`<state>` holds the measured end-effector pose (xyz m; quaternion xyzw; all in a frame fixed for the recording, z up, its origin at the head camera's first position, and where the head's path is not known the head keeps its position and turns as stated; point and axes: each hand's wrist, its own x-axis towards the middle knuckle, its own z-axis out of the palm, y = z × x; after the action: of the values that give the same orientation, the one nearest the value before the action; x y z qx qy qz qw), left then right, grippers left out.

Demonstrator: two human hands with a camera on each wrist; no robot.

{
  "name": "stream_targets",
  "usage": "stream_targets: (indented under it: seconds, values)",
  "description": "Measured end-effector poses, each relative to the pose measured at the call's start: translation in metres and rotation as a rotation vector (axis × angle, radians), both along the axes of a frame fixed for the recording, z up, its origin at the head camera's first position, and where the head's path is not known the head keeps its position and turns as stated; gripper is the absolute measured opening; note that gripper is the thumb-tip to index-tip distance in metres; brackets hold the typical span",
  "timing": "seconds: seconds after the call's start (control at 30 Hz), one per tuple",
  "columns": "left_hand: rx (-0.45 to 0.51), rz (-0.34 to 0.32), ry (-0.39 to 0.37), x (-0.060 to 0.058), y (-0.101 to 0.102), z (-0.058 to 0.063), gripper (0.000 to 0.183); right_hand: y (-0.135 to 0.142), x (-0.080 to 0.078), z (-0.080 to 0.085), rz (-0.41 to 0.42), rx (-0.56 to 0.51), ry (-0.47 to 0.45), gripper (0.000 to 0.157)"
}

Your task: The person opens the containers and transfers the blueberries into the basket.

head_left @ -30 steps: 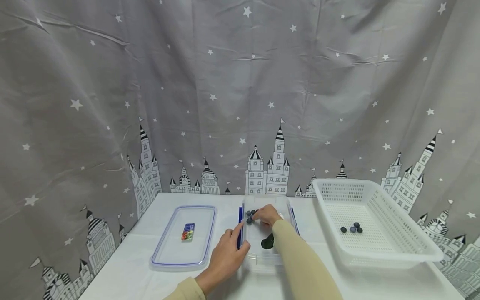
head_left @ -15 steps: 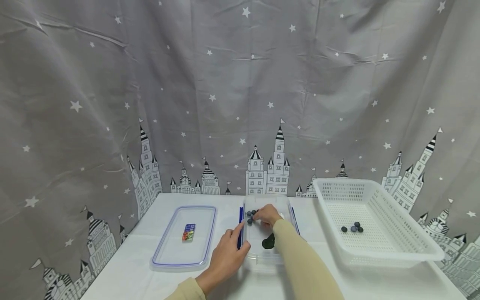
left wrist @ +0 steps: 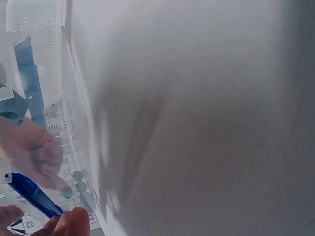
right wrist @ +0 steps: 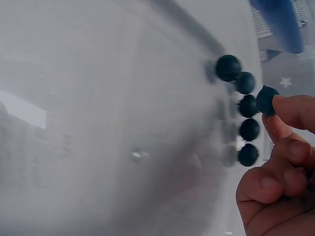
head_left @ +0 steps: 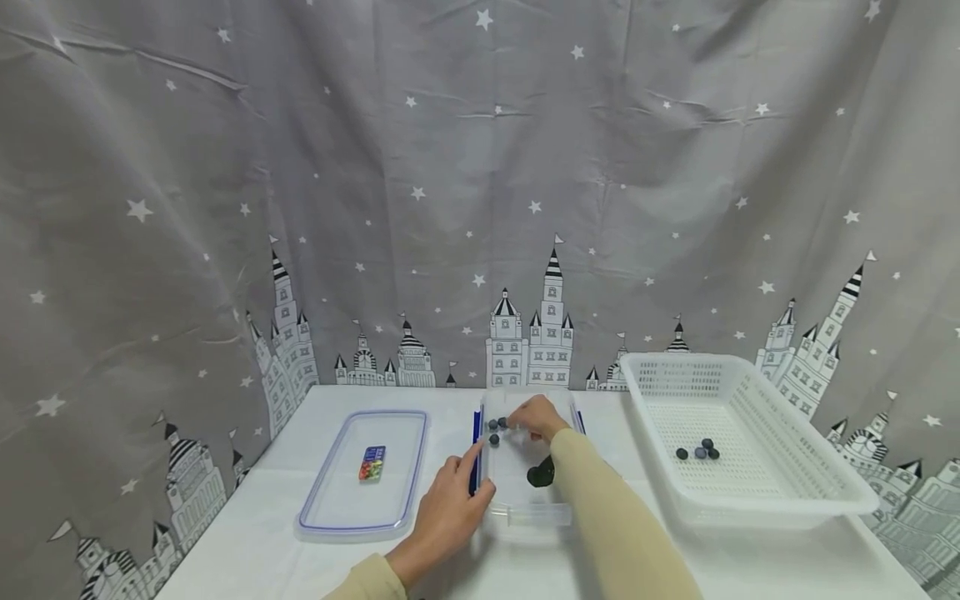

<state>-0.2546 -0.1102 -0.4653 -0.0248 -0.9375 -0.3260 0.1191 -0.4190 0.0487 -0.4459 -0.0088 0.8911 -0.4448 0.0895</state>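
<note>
Between thumb and finger my right hand pinches a blueberry, held close beside a row of several blueberries along the far end of a clear plastic box. The same berries show at the box's far left corner in the head view. My left hand is at the box's left side, index finger extended to the rim by the blue latch. In the left wrist view, fingertips touch the blue latch, and the right hand shows through the clear wall.
On the left lies a clear lid with blue edging and a small coloured label. A white perforated basket stands on the right with several blueberries inside. A grey castle-print curtain hangs behind the white table.
My right hand has drawn slightly back and right from the berries, with its fingertips higher. The left hand stays at the box's side. The head view has shifted a little.
</note>
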Motion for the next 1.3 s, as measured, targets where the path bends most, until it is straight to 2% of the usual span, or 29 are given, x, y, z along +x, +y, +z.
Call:
stream_targets:
  seconds: [0.33,0.53,0.7,0.93,1.17,1.3]
  values:
    - [0.001,0.001,0.0,-0.001,0.001,0.0,0.062,0.012,0.001,0.036,0.084,-0.052,0.038,0.024]
    - [0.003,-0.006,0.012,0.0,0.001,0.0,0.061,0.03,0.001,0.059,0.148,-0.069,0.077,0.025]
    - [0.006,-0.01,0.019,0.001,0.001,0.001,0.061,0.052,-0.002,0.077,0.179,-0.095,0.079,0.029]
    - [0.003,-0.014,0.028,0.002,-0.001,0.0,0.062,0.088,-0.005,0.097,0.189,-0.061,0.096,0.034]
    - [0.009,-0.009,0.022,0.001,0.0,0.001,0.062,0.126,-0.002,0.11,0.196,-0.038,0.108,0.038]
    - [0.008,-0.016,0.025,0.001,0.0,0.0,0.062,0.147,0.0,0.111,0.188,-0.023,0.096,0.038]
